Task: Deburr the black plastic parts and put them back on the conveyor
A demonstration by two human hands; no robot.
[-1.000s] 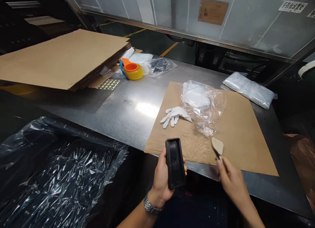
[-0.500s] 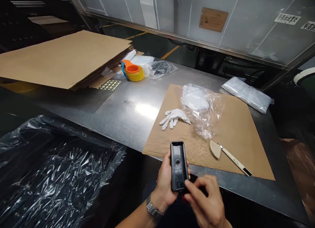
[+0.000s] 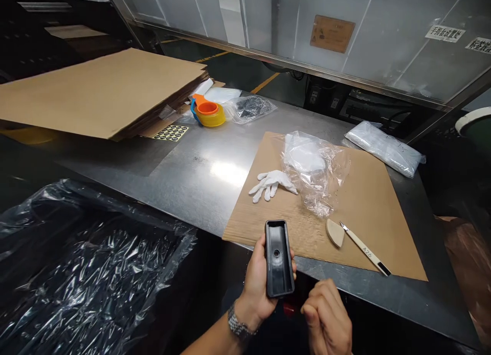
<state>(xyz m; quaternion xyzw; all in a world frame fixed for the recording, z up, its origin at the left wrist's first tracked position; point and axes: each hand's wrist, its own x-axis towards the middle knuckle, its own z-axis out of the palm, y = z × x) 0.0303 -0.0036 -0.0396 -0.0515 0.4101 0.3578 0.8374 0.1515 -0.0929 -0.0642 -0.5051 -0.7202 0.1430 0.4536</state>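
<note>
My left hand point(image 3: 258, 286) holds a black oblong plastic part point(image 3: 279, 258) upright in front of the table edge, its hollow side with a small centre hole facing me. My right hand point(image 3: 328, 322) hovers just to the right of the part, fingers curled into a loose fist with nothing visible in them. A scraper-like tool point(image 3: 355, 241) with a tan blade and a cream handle lies on the cardboard sheet point(image 3: 374, 212), apart from both hands.
On the steel table point(image 3: 199, 168) lie a white glove point(image 3: 270, 183), a clear plastic bag point(image 3: 312, 168), a tape dispenser point(image 3: 207, 111), a sticker sheet point(image 3: 171, 132), stacked cardboard point(image 3: 99, 86) and a wrapped packet point(image 3: 384, 147). A bin lined with black plastic point(image 3: 88, 273) stands at lower left.
My right hand laid the scraper tool down on the cardboard, came over to the black part, then drew back a little and curled shut. The left hand kept the part steady.
</note>
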